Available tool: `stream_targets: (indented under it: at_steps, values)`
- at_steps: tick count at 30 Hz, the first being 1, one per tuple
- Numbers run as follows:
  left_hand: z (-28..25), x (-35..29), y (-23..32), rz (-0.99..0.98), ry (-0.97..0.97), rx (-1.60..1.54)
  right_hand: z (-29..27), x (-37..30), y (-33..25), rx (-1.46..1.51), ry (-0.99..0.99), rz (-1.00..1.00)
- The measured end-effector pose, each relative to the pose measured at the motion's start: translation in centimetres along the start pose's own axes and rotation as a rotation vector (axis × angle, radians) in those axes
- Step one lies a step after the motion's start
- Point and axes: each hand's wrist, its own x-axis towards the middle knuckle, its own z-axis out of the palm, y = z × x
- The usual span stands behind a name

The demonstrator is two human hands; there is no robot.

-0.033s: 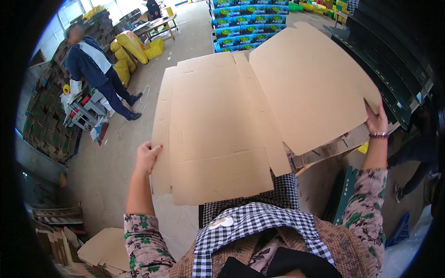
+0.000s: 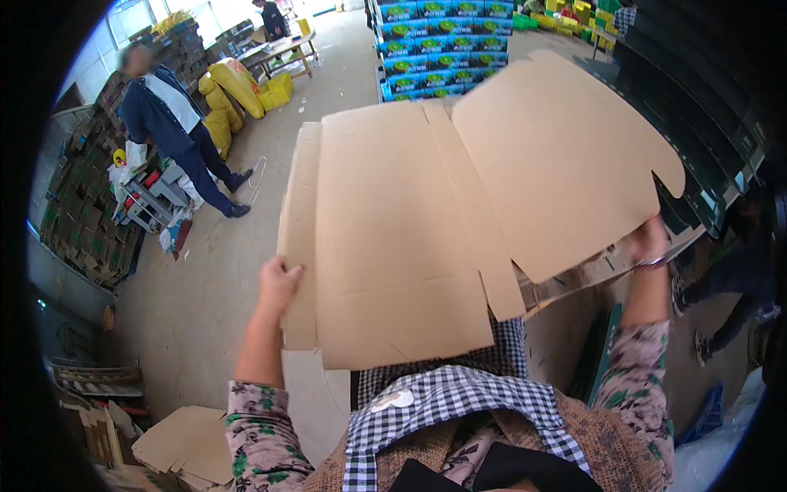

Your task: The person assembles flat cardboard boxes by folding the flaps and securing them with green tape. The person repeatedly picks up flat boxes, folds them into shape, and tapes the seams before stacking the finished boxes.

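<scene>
A large flat brown cardboard box blank point(image 2: 393, 230), creased and slotted, is held out in front of me, with a wide flap point(image 2: 557, 164) on its right. My left hand point(image 2: 281, 283) is closed on the left edge, thumb on top, beside a narrow creased strip. At the lower right edge of the wide flap is my right hand point(image 2: 648, 239), slightly blurred. Its fingers are partly hidden by the cardboard, below the notch in the edge. The blank's near edge lies just beyond my checked apron point(image 2: 459, 398).
Ahead stands a stack of blue printed boxes point(image 2: 443, 49). Dark green sheets point(image 2: 697, 123) are piled at the right, by a wooden surface point(image 2: 586, 275). A person point(image 2: 176, 123) stands at the left near yellow sacks point(image 2: 234, 86). More cardboard point(image 2: 184, 443) lies lower left.
The blank has shifted slightly right and toward me, its left strip now bent more at the crease. My left hand moved right with it; my right hand moved left and down along the flap's edge.
</scene>
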Motion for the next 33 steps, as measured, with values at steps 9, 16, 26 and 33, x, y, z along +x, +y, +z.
stream_targets:
  at_steps: [9,16,26,33]
  values:
    - [9.3,-2.1,7.0,0.393,0.041,0.415,7.3,-6.9,23.6,-0.350,-0.258,0.211]
    - [3.9,-1.4,8.2,0.440,-0.562,0.102,8.7,-4.0,17.2,-0.897,-0.247,0.018]
    - [4.8,0.4,10.8,0.378,-0.739,0.579,6.5,-1.6,17.8,-0.401,-0.149,0.392]
    - [3.9,-3.6,8.1,0.439,-0.682,0.293,6.2,-3.0,15.4,-0.471,-0.206,0.403]
